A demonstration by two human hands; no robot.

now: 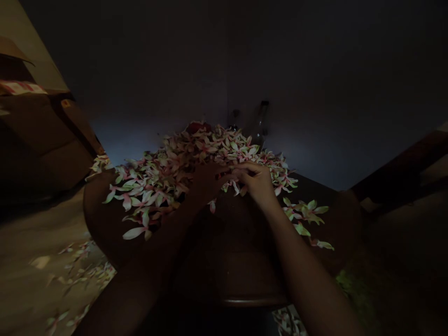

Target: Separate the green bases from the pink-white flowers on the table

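Right hand [255, 181]: fingers curled in, closed toward the thumb in a tight pinch; whether anything sits in the pinch cannot be made out. Left hand [206, 181]: deep in shadow, fingers extended toward the right hand and just beside it, over the flowers; how far open its grip is, or whether it has hold of anything, cannot be told. Both hands hover at the near edge of a heaped pile of loose flowers [182, 168], white with pink and green tinges, spread over a dark wooden table [231, 261] with a rounded edge. A looser scatter of the same blooms [304, 215] lies to the right of the hands, on the same top. More blooms [82, 275] are strewn across the pale floor [38, 233] at lower left, and a few [287, 321] show below the table's near edge. Behind the pile stands a glass bottle [259, 127], near the wall [140, 135]. Cardboard box [45, 140] at far left, beside the table. Green leafy mass [353, 296] at lower right, dim and blurred.
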